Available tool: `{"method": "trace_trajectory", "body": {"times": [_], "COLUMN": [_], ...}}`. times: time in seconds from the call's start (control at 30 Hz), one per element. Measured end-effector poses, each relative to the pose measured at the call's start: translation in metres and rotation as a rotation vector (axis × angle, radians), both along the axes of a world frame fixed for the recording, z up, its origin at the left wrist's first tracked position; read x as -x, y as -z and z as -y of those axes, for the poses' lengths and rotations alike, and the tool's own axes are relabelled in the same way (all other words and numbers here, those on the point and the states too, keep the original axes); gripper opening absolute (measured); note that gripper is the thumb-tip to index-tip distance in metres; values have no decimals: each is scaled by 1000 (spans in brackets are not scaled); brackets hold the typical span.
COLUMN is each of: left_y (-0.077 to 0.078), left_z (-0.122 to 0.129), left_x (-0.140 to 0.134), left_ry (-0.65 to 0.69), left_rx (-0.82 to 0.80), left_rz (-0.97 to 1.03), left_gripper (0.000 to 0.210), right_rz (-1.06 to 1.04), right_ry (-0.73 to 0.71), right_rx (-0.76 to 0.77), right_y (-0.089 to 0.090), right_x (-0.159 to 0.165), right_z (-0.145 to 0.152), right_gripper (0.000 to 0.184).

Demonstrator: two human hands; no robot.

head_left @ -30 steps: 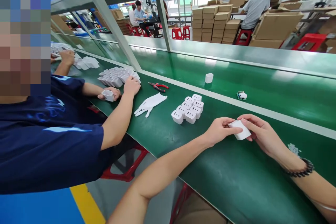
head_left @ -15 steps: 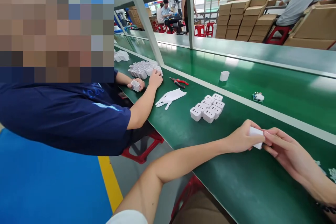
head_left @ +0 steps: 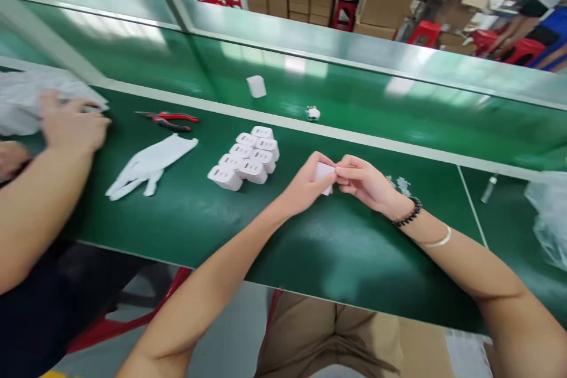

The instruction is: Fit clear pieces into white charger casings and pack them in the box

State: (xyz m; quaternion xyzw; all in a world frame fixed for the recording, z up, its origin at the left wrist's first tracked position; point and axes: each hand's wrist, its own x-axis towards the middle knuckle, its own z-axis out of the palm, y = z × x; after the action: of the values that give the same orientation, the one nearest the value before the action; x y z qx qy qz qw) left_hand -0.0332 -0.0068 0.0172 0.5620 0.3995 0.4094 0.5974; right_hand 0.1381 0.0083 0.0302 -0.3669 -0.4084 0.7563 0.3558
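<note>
A: Obs. 1, orientation. The white charger shell [head_left: 323, 175] is held above the green desk [head_left: 266, 230], near its middle, between the left hand [head_left: 305, 189] and the right hand [head_left: 365, 183]. Only one flat face and an edge show; that face looks up and toward the camera. Long axis: cannot tell, too much of it is covered

B: Grip?

A: Left fingers [head_left: 319, 160] curl round its near and left sides, thumb over the top, pinching it. Right fingers [head_left: 344, 172] are pressed together at its right edge, tips touching the shell. Both hands are closed on the one piece

B: Appearance?

A: Plain matte white, small, blocky, rounded corners as far as visible. No markings can be made out

B: Surroundings?

A: Just left of the hands, a cluster of white charger shells [head_left: 245, 156] stands on the desk in two rows, packed touching, slotted faces up. Further left lie a white glove [head_left: 148, 166], flat, fingers pointing left and toward the near edge, and red-handled pliers [head_left: 167, 120] beyond it. One single shell [head_left: 256, 86] stands upright on the conveyor belt [head_left: 376, 112] behind the pale divider strip, with a small circuit part [head_left: 313, 112] to its right. A co-worker's hand [head_left: 71, 124] rests at far left beside a clear plastic bag [head_left: 22, 100]. The right wrist wears a dark bead bracelet [head_left: 408, 214]
</note>
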Motion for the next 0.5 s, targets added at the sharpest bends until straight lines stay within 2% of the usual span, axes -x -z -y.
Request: {"method": "trace_trajectory", "body": {"times": [0.2,0.37,0.5], "left_y": [-7,-7,-7], "left_z": [1,1,1], "left_x": [4,4,3], "left_ry": [43,30,5], "left_rx": [11,-5,-24], "left_rz": [-30,-56,-45], "left_gripper": [23,22,18], "right_rz": [5,87,187], "right_ry": [-47,-85,-101], "right_rx": [-47,-100,-241], "right_y": [-6,-7,-14], "right_x": [-3,-5,-6], "right_z": [-2,-6,-7], "right_gripper": [24,28,28]}}
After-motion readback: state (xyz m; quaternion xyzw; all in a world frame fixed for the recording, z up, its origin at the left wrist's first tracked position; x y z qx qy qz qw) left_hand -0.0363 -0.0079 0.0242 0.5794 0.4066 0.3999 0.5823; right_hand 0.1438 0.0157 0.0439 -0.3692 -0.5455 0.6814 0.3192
